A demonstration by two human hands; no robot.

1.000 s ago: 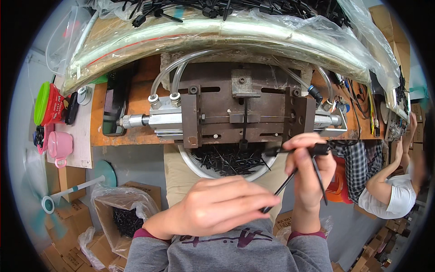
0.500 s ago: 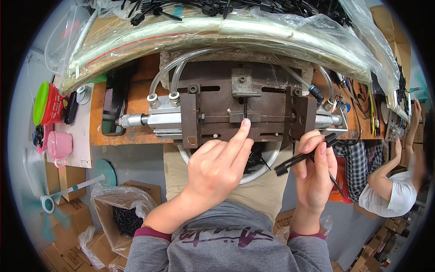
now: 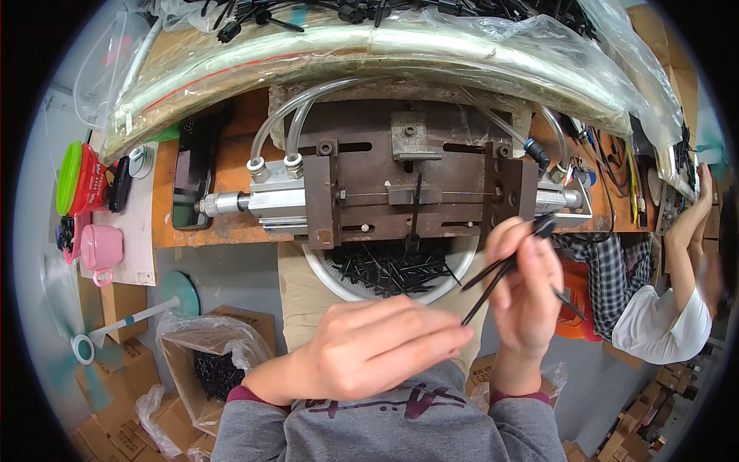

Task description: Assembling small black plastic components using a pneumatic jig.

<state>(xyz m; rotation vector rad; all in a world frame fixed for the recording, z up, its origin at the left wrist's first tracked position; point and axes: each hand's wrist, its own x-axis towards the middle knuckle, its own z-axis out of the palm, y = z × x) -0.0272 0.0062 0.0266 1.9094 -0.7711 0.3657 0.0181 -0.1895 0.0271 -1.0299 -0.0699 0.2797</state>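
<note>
My right hand (image 3: 525, 296) is closed round several thin black plastic rods (image 3: 489, 286), which have thicker heads and stick out both sides of the fingers. The fingertips of my left hand (image 3: 389, 346) pinch the lower end of one rod beside it. Ahead of my hands, a brown metal fixture (image 3: 369, 171) has a small block at its middle. Across that block lies another black rod (image 3: 416, 206), its thicker end hanging over the front edge. Just below is a white round tub (image 3: 322, 271) holding many black rods, over my lap.
Silver air cylinders (image 3: 279, 204) with clear hoses flank the fixture. Plastic-covered black parts lie along the back. A pink cup (image 3: 101, 248) stands at left, above a box of black pieces (image 3: 218, 373). At right, another person (image 3: 662, 319) sits working.
My left hand has left the fixture's middle and come down and right to the rods in my right hand. The rod on the block now hangs over the front edge, and the tub is uncovered.
</note>
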